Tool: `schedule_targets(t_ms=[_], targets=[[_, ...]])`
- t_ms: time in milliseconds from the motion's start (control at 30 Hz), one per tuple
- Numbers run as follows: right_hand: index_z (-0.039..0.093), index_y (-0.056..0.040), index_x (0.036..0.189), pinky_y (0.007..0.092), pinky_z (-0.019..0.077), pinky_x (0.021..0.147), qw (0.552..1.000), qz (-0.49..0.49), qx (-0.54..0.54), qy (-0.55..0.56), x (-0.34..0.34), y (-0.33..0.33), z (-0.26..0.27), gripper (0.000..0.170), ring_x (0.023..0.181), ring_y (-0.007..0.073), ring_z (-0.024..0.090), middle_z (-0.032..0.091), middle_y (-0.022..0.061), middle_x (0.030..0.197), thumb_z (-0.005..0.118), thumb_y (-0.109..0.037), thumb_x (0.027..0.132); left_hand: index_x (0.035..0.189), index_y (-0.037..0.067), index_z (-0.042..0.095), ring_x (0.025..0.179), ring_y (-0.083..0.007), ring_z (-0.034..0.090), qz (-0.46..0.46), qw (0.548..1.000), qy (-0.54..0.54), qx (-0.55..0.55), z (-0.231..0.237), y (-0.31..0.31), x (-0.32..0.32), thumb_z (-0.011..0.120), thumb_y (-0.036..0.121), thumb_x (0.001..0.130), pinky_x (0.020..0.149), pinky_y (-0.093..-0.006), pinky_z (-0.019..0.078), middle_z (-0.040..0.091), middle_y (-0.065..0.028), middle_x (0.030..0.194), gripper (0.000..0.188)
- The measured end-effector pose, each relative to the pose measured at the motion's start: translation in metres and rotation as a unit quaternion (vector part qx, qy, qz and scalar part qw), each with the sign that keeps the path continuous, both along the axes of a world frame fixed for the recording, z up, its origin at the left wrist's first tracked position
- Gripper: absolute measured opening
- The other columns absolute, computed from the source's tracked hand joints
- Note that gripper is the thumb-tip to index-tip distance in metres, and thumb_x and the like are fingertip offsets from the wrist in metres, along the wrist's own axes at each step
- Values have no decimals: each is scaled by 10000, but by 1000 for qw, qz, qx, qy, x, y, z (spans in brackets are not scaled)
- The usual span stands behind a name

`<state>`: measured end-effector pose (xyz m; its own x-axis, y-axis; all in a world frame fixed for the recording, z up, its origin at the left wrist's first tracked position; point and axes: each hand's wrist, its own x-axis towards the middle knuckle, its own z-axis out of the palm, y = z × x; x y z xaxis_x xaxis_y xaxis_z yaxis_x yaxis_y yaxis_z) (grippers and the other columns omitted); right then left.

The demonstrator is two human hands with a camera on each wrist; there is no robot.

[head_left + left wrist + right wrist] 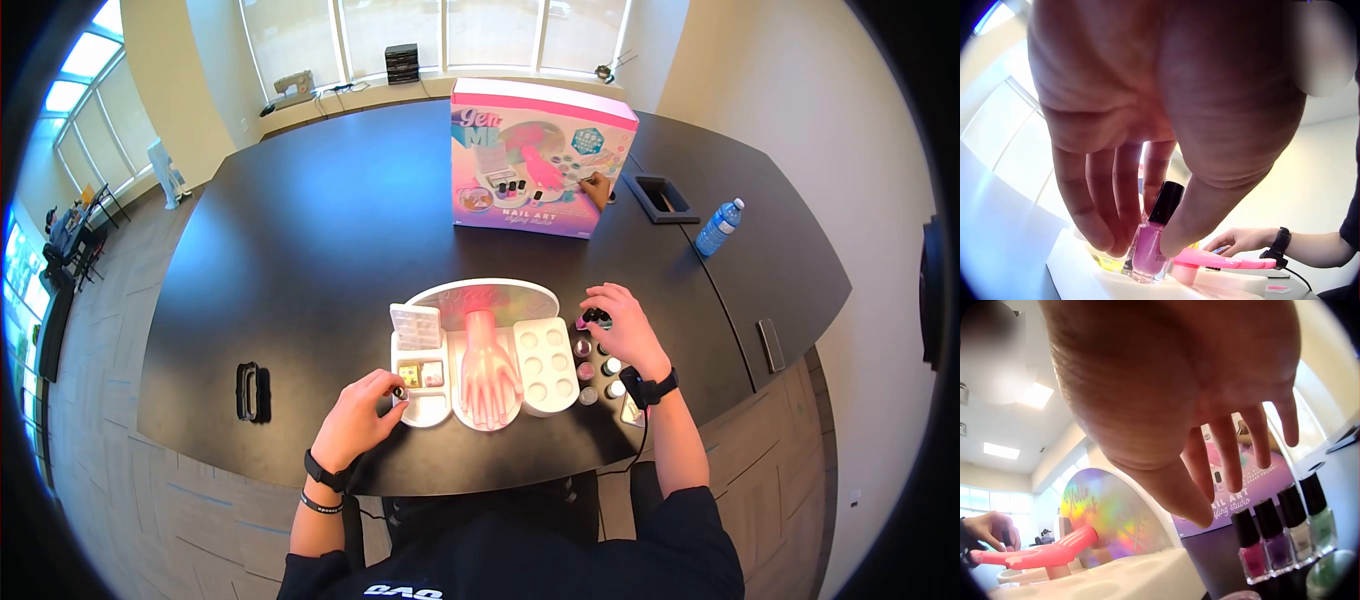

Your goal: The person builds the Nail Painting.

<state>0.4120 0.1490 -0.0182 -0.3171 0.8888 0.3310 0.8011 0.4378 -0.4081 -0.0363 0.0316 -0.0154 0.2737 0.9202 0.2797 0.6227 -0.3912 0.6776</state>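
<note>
My left hand (358,418) pinches a pink-purple nail polish bottle (1147,253) with a black cap between thumb and fingers. The bottle stands slightly tilted, low over the white tray (428,424) on the left of the nail studio. Over on the right, my right hand (627,328) hovers with its fingers spread and hanging down, nothing between them. Just beyond those fingertips stands a row of several black-capped nail polish bottles, among them a pink one (1254,560), a purple one (1278,551) and a pale green one (1322,530).
A pink model hand (487,365) lies palm down between the tray and a white holder with round wells (547,391). Small pots (585,371) sit right of the holder. Behind are the nail art box (525,215), a water bottle (718,230) and a phone (770,345). A black object (248,392) lies left.
</note>
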Motion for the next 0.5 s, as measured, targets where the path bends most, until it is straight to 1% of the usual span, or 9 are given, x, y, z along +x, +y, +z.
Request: schedule_targets(t_ms=[67,167,400,467,500], targets=[[779,-104,1208,508,426,1245,999,-9,-30,-12,2,3,-4,340,1472,398,538,701,108,1446,787,-78,869,1084,16,689,954,-367,726,-15,1000,-2,-20,-4,1,-2,803,69,919,861,-447,586,727,-149,1024,207],[780,-109,1215,504,418,1254,999,-13,-37,-16,3,5,-8,342,1484,400,528,699,110,1452,785,-88,874,1067,18,696,973,-377,713,-11,999,24,-39,-5,0,-4,809,86,912,876,-459,579,730,-146,1039,204],[781,-108,1216,507,413,1259,999,-19,-44,-14,2,8,-14,339,1492,402,518,692,116,1463,792,-103,877,1055,25,711,1003,-380,695,-12,998,52,-36,-4,-1,-2,813,99,913,883,-466,576,723,-142,1055,191],[781,-104,1217,507,415,1257,999,-24,-39,-21,1,8,-15,341,1486,404,521,691,122,1461,799,-111,877,1071,25,728,1014,-381,692,-9,998,64,-1,-4,-1,0,808,109,924,891,-472,578,724,-142,1054,188],[781,-104,1217,507,415,1257,999,-25,-39,-21,1,9,-16,341,1486,404,521,691,122,1461,799,-111,877,1071,25,728,1014,-381,692,-10,998,64,-1,-3,-2,0,808,109,924,891,-472,578,724,-142,1054,188]])
